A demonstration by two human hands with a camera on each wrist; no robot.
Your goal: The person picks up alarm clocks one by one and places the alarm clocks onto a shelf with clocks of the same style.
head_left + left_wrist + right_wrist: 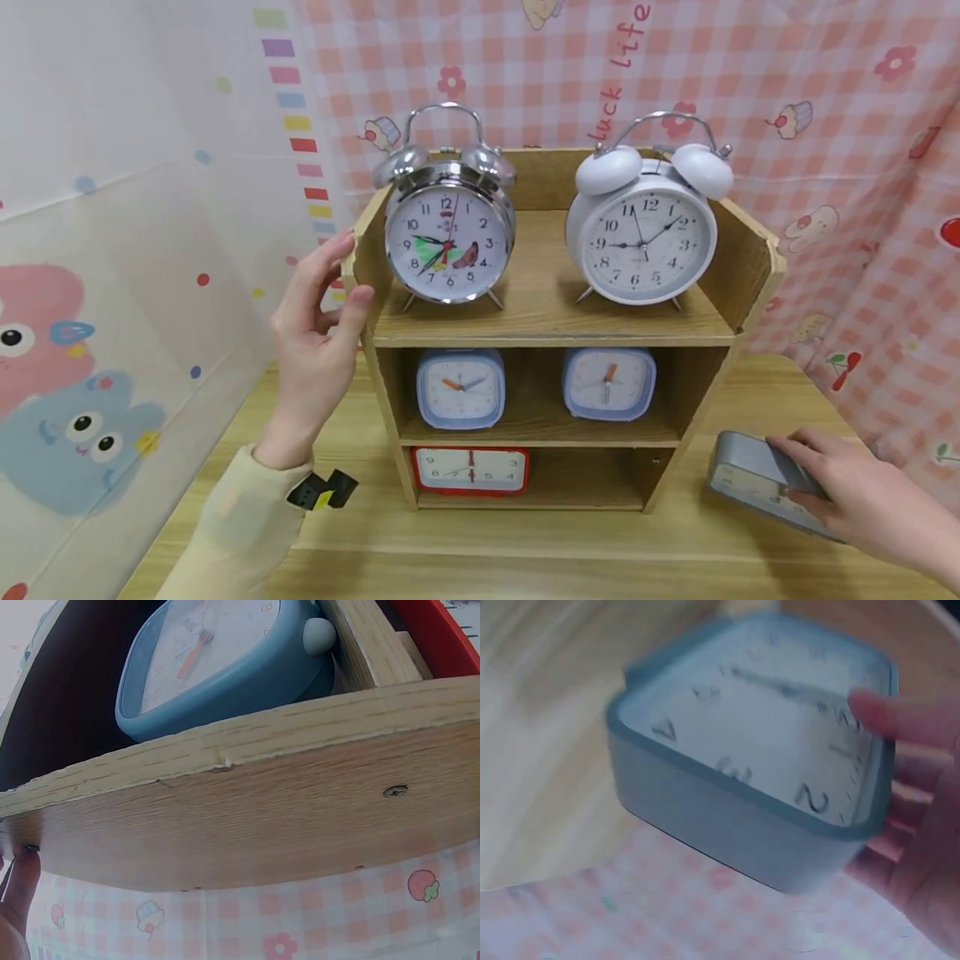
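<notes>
In the head view, my right hand (843, 479) grips a grey-blue square alarm clock (757, 479) low on the right, tilted, beside the wooden shelf. The right wrist view shows the thumb over the front of this clock (757, 735) and the other fingers behind it. My left hand (318, 333) touches the left side panel of the small wooden shelf (555, 329). A fingertip (22, 877) rests against the panel's outer face in the left wrist view.
A silver twin-bell clock (450, 242) and a white twin-bell clock (645, 242) stand on top. Two light-blue clocks, left (461, 390) and right (609, 383), occupy the middle tier. A red-framed clock (471, 471) sits bottom left. Checked cloth (540, 75) hangs behind.
</notes>
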